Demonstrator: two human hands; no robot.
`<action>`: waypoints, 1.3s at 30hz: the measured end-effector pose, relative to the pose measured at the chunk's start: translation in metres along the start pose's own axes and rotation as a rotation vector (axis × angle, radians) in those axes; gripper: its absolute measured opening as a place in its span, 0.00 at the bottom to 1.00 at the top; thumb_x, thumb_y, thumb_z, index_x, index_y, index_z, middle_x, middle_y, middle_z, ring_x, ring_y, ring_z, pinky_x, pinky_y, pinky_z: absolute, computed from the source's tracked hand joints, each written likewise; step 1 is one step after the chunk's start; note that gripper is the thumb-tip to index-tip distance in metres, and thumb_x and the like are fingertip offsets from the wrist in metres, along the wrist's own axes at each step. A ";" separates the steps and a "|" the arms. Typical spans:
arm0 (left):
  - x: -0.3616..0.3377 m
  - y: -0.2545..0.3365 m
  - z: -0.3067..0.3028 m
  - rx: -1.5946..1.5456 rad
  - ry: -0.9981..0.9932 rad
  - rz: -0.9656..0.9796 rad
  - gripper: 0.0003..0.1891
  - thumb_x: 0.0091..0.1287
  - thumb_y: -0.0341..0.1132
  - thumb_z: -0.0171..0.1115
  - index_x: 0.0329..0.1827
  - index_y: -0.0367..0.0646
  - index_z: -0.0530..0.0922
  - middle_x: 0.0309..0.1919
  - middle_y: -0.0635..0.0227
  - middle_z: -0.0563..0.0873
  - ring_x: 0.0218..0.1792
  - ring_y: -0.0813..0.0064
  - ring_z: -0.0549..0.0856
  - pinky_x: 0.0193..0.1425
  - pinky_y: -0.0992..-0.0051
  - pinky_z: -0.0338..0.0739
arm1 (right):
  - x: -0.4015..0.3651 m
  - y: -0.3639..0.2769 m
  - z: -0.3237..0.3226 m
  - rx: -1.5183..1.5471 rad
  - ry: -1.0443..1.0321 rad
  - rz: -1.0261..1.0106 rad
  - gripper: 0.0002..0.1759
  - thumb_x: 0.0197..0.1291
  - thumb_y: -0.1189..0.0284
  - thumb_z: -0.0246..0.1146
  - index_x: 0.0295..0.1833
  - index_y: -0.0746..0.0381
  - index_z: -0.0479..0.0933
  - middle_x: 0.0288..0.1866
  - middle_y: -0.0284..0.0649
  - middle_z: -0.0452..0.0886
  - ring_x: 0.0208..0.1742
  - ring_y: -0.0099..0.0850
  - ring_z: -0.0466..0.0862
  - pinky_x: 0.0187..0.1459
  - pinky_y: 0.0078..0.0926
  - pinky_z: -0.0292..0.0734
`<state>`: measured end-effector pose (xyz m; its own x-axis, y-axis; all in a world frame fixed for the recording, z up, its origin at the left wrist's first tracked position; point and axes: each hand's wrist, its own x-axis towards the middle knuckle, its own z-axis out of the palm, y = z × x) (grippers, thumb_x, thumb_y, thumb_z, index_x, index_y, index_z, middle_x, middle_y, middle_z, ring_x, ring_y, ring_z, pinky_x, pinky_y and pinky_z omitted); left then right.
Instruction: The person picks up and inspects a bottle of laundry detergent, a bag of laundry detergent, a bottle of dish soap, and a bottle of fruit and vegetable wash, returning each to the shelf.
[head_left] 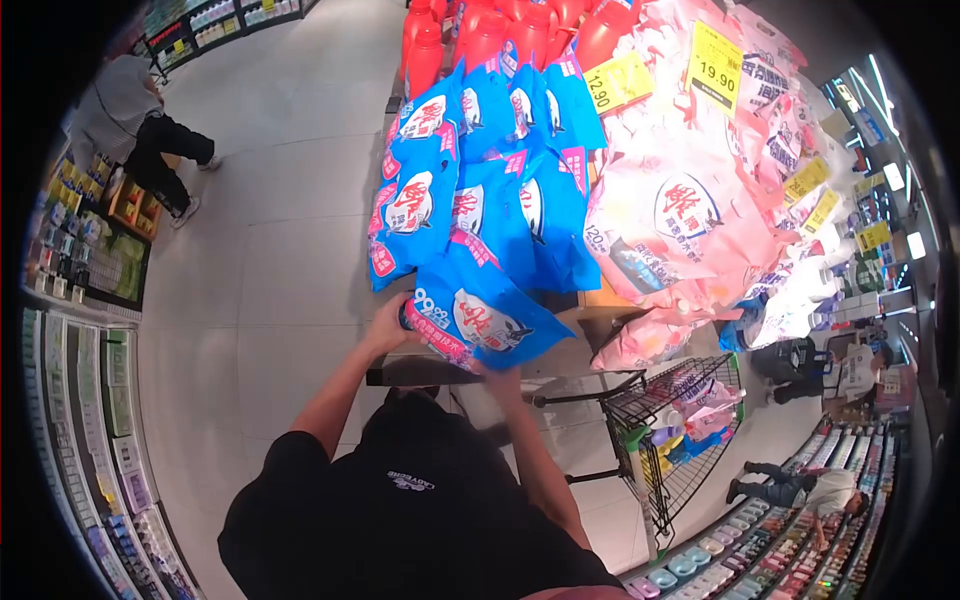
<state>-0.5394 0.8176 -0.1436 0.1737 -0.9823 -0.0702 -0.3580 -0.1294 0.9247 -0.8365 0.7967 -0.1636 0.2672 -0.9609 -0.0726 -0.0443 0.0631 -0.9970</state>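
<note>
Blue bag held in both grips.
We have left grip on its edge, right grip beneath; blue stack dead ahead, pink bags and cart right.

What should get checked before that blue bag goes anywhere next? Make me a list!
1. Left hand gripping the blue bag: ok, its fingers wrap the bag's left end.
2. Right hand gripping too: cannot tell, it sits under the bag's lower edge with its fingers hidden.
3. Bag clear of the blue pile: cannot tell, its upper edge overlaps the pile.
4. Shopping cart nearby: ok, it stands just to the right, with goods already in it.
5. Other shoppers out of the way: ok, the crouching person is far off across the floor.
</note>
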 end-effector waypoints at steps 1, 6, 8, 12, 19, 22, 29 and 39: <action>-0.007 -0.002 0.002 -0.016 -0.022 0.015 0.54 0.36 0.35 0.92 0.73 0.38 0.74 0.56 0.55 0.87 0.60 0.57 0.86 0.68 0.62 0.78 | -0.010 0.000 -0.004 -0.018 0.020 0.023 0.38 0.52 0.69 0.85 0.66 0.69 0.76 0.62 0.45 0.84 0.61 0.35 0.82 0.63 0.39 0.79; -0.039 0.084 0.027 -0.239 -0.182 0.055 0.56 0.39 0.32 0.92 0.76 0.37 0.70 0.54 0.62 0.86 0.58 0.65 0.86 0.69 0.65 0.77 | -0.074 -0.062 -0.064 0.005 0.232 0.063 0.34 0.55 0.77 0.81 0.67 0.67 0.75 0.58 0.39 0.84 0.57 0.28 0.84 0.54 0.29 0.83; -0.035 0.103 0.046 -0.452 -0.338 0.059 0.55 0.42 0.31 0.92 0.77 0.36 0.69 0.57 0.63 0.86 0.60 0.68 0.85 0.70 0.65 0.77 | -0.099 -0.086 -0.095 0.085 0.284 0.100 0.30 0.58 0.74 0.80 0.64 0.67 0.77 0.53 0.38 0.85 0.51 0.26 0.85 0.48 0.25 0.82; -0.026 0.132 0.083 -0.652 -0.835 -0.183 0.45 0.55 0.31 0.86 0.76 0.37 0.71 0.64 0.63 0.85 0.65 0.71 0.82 0.74 0.65 0.75 | -0.119 -0.145 -0.106 -0.017 0.497 -0.131 0.22 0.63 0.68 0.78 0.56 0.66 0.80 0.43 0.35 0.86 0.38 0.23 0.84 0.37 0.20 0.78; -0.034 0.134 0.123 -0.887 -1.115 -0.312 0.42 0.60 0.41 0.84 0.75 0.36 0.72 0.65 0.60 0.85 0.65 0.69 0.84 0.73 0.64 0.77 | -0.164 -0.184 -0.110 -0.280 0.776 0.089 0.24 0.69 0.59 0.74 0.55 0.69 0.82 0.43 0.38 0.88 0.42 0.24 0.84 0.46 0.26 0.79; -0.046 0.155 0.125 -0.853 -1.028 -0.379 0.37 0.63 0.39 0.81 0.72 0.35 0.74 0.62 0.58 0.87 0.63 0.68 0.86 0.70 0.64 0.80 | -0.172 -0.190 -0.106 -0.206 0.788 0.167 0.24 0.69 0.57 0.74 0.54 0.69 0.83 0.41 0.37 0.88 0.43 0.25 0.84 0.49 0.27 0.78; -0.046 0.175 0.119 -0.740 -0.899 -0.330 0.33 0.63 0.37 0.80 0.68 0.35 0.77 0.59 0.58 0.88 0.58 0.67 0.89 0.68 0.64 0.81 | -0.180 -0.168 -0.127 -0.132 0.615 0.142 0.36 0.66 0.55 0.76 0.68 0.71 0.75 0.52 0.41 0.87 0.49 0.26 0.82 0.54 0.28 0.78; -0.062 0.199 0.126 -1.248 -0.726 -0.344 0.33 0.66 0.40 0.77 0.71 0.38 0.74 0.61 0.58 0.87 0.60 0.65 0.88 0.68 0.62 0.82 | -0.194 -0.115 -0.146 0.342 0.163 -0.133 0.50 0.61 0.58 0.75 0.83 0.62 0.59 0.78 0.44 0.73 0.78 0.44 0.74 0.78 0.53 0.68</action>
<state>-0.7371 0.8359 -0.0028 -0.5348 -0.8284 -0.1664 0.6699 -0.5358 0.5140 -1.0241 0.9366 -0.0313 0.0917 -0.9952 0.0353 0.3106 -0.0051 -0.9505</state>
